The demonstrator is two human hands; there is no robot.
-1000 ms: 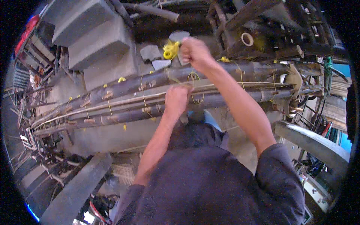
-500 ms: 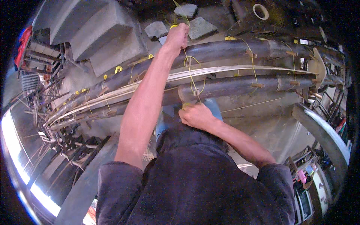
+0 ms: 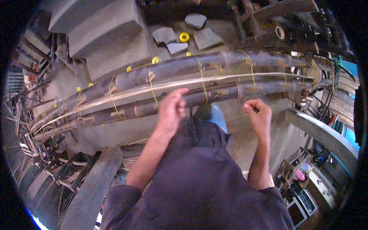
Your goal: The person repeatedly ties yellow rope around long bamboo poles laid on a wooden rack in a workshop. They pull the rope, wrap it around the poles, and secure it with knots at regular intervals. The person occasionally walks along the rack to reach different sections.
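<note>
Two long dark poles, a far pole and a near pole, run across in front of me. Between them stretches a bundle of pale thin strips. Yellow cord crosses from pole to pole at several places, with small wooden pegs along the poles. My left hand is just on my side of the near pole, forefinger stretched out and the other fingers curled; no object shows in it. Farther right, my right hand is raised with its fingers curled in, nothing visible inside.
Beyond the far pole, a yellow ring-shaped coil sits among flat grey stones. Concrete steps rise at the far left. A pale end plate joins the poles at right. Grey beams stand on either side of me.
My left hand has come back from beyond the far pole and let go of the yellow cord. My right hand has moved right, away from the cord at the near pole. The view has shifted.
</note>
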